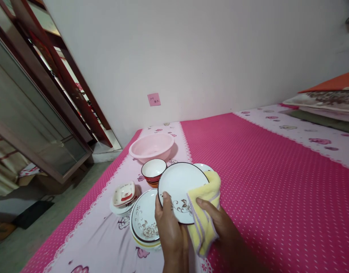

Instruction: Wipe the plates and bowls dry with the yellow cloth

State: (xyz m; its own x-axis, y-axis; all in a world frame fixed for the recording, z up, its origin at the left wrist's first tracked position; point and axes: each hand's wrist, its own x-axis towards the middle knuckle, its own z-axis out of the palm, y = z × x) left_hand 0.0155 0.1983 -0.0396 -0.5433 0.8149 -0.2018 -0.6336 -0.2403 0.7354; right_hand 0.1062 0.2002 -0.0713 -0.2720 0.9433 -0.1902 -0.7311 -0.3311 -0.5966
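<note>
My left hand (169, 226) grips the near rim of a white plate (180, 185) with a dark rim and a floral print, thumb on top, holding it tilted above the bed. My right hand (220, 223) is closed on a yellow cloth (204, 212) that drapes over the plate's right edge. Below the held plate lies a stack of similar floral plates (144, 222). Another white plate (204, 167) peeks out behind the held one.
A red-and-white bowl (153, 171) and a pink basin (151, 146) stand farther back on the pink spotted bedsheet (262, 178). Small square dishes (123, 194) sit stacked at left. Folded bedding (328, 102) lies at far right. A glass door (35, 125) stands left.
</note>
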